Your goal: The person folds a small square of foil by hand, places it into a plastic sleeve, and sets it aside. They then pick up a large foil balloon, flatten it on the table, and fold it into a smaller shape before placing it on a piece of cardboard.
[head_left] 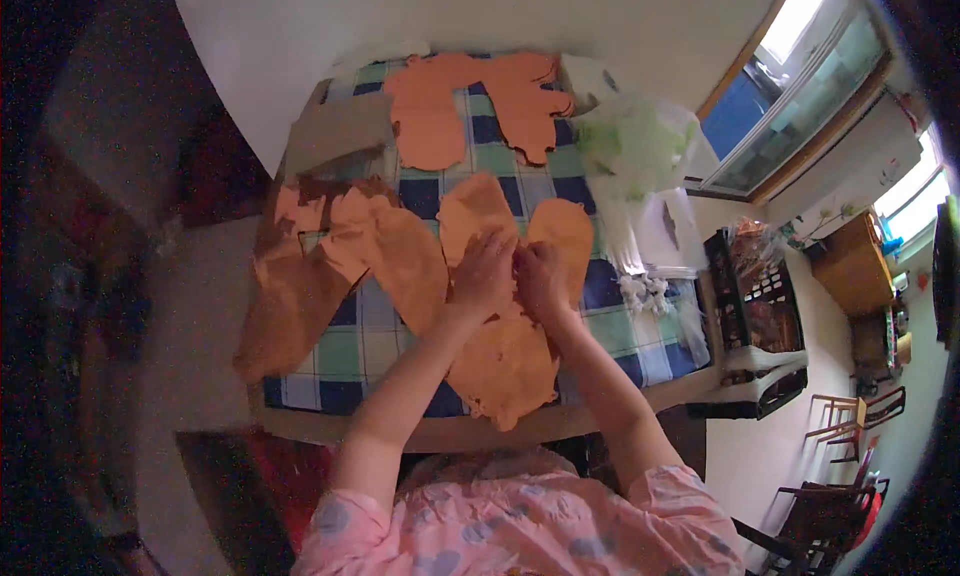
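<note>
Thin orange cut-out sheets with rounded, uneven outlines lie on a table covered with a blue, green and white checked cloth (420,191). My left hand (484,274) rests on the middle orange sheet (477,201), fingers stretched forward over it. Close beside it, my right hand (541,279) has its fingers bent at the sheet's right side; they appear to pinch its edge, though the fingertips are partly hidden. Another rounded orange piece (566,226) lies just right of that hand. Toward me, an orange part (503,366) spreads between my forearms to the table's near edge.
More orange sheets (405,261) overlap at the left, and others (425,116) lie at the far side. Grey-brown cardboard (340,136) is at the far left. A clear plastic bag (640,146) and white knotted bundles (645,293) sit right. Beyond the edge stands a black crate (765,306).
</note>
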Demonstrator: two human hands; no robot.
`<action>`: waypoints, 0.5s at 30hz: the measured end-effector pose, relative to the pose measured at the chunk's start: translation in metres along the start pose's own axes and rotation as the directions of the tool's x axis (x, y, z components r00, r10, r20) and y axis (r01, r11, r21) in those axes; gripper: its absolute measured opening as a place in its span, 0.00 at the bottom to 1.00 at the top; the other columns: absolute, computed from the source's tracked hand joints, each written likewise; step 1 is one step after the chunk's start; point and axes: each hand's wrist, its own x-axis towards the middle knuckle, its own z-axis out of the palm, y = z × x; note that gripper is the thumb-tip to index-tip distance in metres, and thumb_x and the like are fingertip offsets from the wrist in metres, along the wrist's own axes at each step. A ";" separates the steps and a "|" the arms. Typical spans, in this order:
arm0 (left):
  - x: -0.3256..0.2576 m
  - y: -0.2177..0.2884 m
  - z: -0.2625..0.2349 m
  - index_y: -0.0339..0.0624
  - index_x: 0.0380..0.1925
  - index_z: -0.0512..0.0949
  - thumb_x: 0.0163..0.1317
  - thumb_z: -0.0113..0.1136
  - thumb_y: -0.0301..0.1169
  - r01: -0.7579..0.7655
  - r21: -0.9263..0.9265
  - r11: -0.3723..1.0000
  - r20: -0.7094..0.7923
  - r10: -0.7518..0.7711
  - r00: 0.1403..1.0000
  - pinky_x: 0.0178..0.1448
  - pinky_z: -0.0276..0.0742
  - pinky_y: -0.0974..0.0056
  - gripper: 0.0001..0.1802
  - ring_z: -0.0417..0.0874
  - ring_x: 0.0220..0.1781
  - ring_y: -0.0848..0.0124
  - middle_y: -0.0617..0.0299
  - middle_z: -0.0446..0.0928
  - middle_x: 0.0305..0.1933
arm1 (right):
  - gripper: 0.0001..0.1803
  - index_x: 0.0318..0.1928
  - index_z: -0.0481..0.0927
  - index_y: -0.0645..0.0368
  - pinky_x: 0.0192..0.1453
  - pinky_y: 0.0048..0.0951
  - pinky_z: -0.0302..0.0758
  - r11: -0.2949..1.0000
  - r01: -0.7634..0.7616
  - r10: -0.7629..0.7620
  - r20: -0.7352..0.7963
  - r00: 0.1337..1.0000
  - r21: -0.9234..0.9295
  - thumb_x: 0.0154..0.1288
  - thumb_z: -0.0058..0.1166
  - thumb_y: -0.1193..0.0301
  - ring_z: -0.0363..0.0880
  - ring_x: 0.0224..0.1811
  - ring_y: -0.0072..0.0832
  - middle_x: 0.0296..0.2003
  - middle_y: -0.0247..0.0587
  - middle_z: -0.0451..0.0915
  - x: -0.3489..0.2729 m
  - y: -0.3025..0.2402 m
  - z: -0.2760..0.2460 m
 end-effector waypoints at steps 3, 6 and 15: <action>0.015 -0.028 0.023 0.40 0.55 0.71 0.60 0.52 0.28 -0.052 0.206 0.977 -0.088 0.072 0.994 0.70 0.56 0.46 0.21 0.65 0.67 0.54 0.50 0.68 0.60 | 0.16 0.44 0.78 0.60 0.48 0.43 0.71 0.955 -0.246 0.279 0.212 0.937 -0.168 0.52 0.56 0.77 0.72 0.45 0.47 0.39 0.47 0.75 0.005 -0.020 0.000; 0.023 -0.040 0.038 0.43 0.56 0.71 0.62 0.49 0.30 -0.006 0.223 0.975 0.108 -0.019 0.994 0.71 0.54 0.45 0.21 0.65 0.67 0.55 0.51 0.69 0.61 | 0.13 0.42 0.78 0.61 0.48 0.44 0.71 0.985 0.075 -0.072 0.025 0.997 -0.153 0.53 0.54 0.77 0.73 0.46 0.48 0.41 0.49 0.75 0.001 0.019 0.010; 0.055 -0.051 0.050 0.38 0.50 0.77 0.59 0.53 0.30 -0.055 0.134 0.989 0.001 0.055 0.998 0.64 0.64 0.46 0.18 0.73 0.58 0.49 0.50 0.76 0.52 | 0.14 0.45 0.77 0.63 0.57 0.44 0.70 0.939 0.069 -0.025 0.134 0.991 -0.336 0.56 0.50 0.76 0.74 0.52 0.47 0.50 0.49 0.76 0.005 0.018 0.006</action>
